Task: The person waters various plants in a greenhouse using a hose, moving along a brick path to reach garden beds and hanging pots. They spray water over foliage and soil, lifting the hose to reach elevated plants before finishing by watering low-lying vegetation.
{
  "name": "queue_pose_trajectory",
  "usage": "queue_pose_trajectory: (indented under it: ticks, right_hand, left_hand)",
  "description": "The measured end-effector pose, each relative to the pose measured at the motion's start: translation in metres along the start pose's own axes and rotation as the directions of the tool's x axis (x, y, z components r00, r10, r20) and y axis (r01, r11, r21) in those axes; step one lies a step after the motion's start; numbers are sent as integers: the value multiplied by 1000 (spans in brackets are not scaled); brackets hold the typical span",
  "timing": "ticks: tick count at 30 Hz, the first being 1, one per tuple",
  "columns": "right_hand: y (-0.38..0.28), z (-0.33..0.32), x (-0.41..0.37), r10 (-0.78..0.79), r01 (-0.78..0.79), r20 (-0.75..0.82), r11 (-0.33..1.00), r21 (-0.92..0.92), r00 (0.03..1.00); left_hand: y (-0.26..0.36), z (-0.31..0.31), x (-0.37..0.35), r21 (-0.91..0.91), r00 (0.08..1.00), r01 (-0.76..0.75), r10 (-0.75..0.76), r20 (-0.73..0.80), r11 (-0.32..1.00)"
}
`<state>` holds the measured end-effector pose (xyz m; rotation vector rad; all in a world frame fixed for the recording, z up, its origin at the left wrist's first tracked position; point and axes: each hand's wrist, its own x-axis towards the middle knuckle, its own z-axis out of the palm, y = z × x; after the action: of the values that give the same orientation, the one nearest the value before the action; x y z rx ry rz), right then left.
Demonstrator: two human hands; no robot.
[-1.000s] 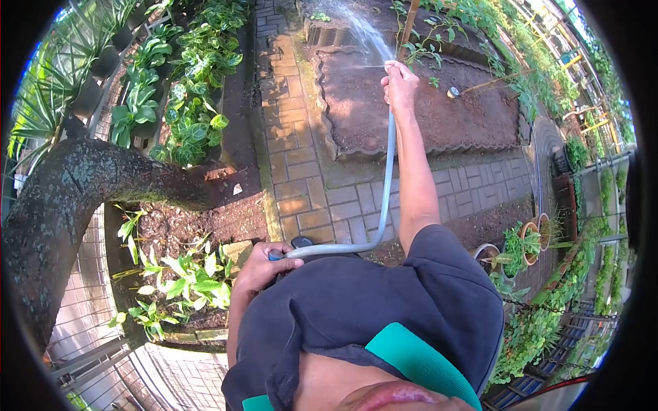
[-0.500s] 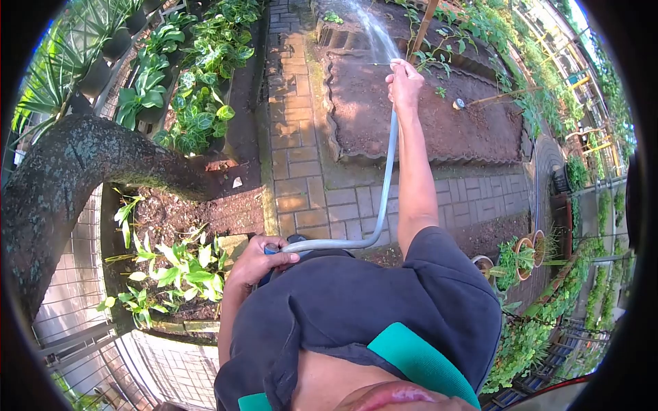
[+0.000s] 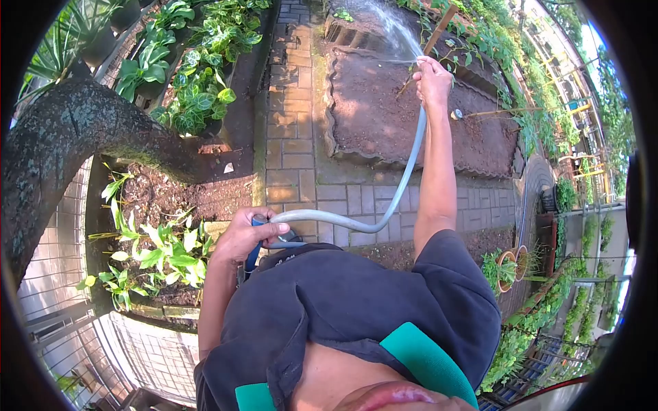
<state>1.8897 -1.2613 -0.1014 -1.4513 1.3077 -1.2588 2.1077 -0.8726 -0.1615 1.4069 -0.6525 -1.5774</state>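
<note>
My right hand (image 3: 433, 83) is closed round the end of a grey-blue hose (image 3: 410, 164), arm stretched out over a bare soil bed (image 3: 377, 113). Water (image 3: 394, 31) sprays from the hose end toward the upper left. The hose hangs in a curve down to my left hand (image 3: 241, 236), which sits near my waist, closed on the hose and a blue pipe-like piece (image 3: 254, 248). How far the fingers wrap round each is partly hidden.
A thick tree trunk (image 3: 89, 120) leans in at the left above a bed of leafy plants (image 3: 168, 253). A brick path (image 3: 295, 130) runs between beds. Wooden stake (image 3: 441, 29) stands beside my right hand; potted plants (image 3: 507, 268) are at the right.
My right hand has moved right with the hose end, and the spray with it. My left hand has shifted slightly left and up, showing more of the blue piece. The view has turned slightly.
</note>
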Motion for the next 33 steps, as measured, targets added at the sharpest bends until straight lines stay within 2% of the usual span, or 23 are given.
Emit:
queue_pose_trajectory:
  ticks: [3,6,9,10,13,17,18,21,24,33]
  right_hand:
    - [-15,-9,14,-50,53,45,997,-57,998]
    - [-36,-17,23,-29,40,80,988,-146,996]
    - [-45,-23,29,-20,42,113,981,-188,993]
    - [-47,-25,27,-26,46,112,982,-185,993]
    - [-49,-25,15,-8,26,111,986,-164,994]
    - [-46,-25,1,3,15,115,989,-150,993]
    - [-47,-23,-2,2,14,109,988,-152,994]
    - [-45,-21,-6,14,0,92,988,-156,996]
    - [-45,-21,-12,6,12,114,989,-151,993]
    - [-45,-18,-14,-16,38,89,967,-253,996]
  left_hand:
    - [12,-1,10,5,999,-36,36,25,999]
    - [22,13,21,39,990,-71,65,126,997]
    - [29,30,24,139,979,-63,34,200,988]
    - [33,28,23,215,964,-58,-2,267,975]
    - [33,31,9,327,949,-143,36,313,934]
    - [7,33,0,360,897,-337,180,405,870]
    - [8,34,-5,404,911,-260,85,403,877]
    - [14,34,-17,446,933,-201,31,359,872]
    - [4,31,-23,408,935,-256,117,335,876]
    - [0,29,-33,425,958,-204,90,274,882]
